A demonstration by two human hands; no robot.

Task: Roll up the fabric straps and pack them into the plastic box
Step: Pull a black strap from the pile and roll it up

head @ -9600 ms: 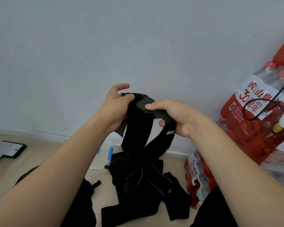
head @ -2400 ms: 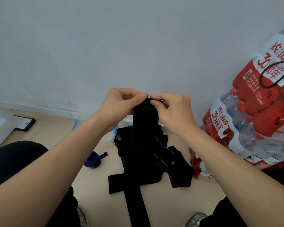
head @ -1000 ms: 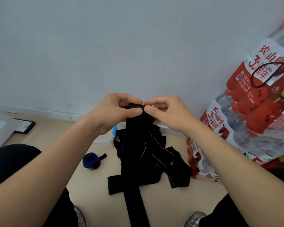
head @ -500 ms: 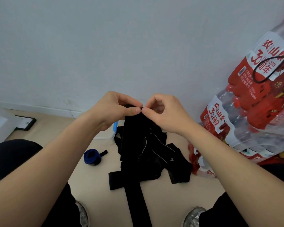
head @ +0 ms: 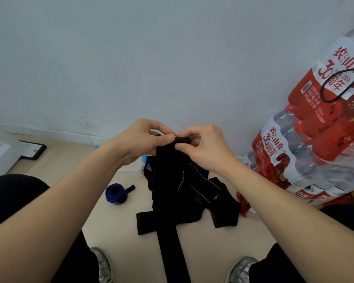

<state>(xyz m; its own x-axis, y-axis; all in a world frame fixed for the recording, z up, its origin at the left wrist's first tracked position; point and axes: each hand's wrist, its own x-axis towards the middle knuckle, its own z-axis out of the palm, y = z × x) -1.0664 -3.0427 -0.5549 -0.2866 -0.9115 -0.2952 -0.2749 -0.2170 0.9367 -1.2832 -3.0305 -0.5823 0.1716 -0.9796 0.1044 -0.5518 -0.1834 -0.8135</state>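
Left hand (head: 143,139) and right hand (head: 204,149) both pinch the top end of the black strap (head: 172,252), thumbs against forefingers, in mid-air. The rest hangs to the floor (head: 114,227) between the shoes. It looks soft, light and floppy; grip the rolled end tight or it probably springs loose.

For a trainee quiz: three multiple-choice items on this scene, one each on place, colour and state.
1. Where is the rolled blue strap? A. on the floor, left of the black pile; B. in a hand; C. on the bottles.
2. What colour is the held strap? A. red; B. black; C. blue.
3. How is it held? A. lying loose; B. underfoot; C. left hand and right hand pinch its top end.
Answers: 1 A, it lies beside the pile; 2 B, plainly black; 3 C, fingers of both grip its tip.
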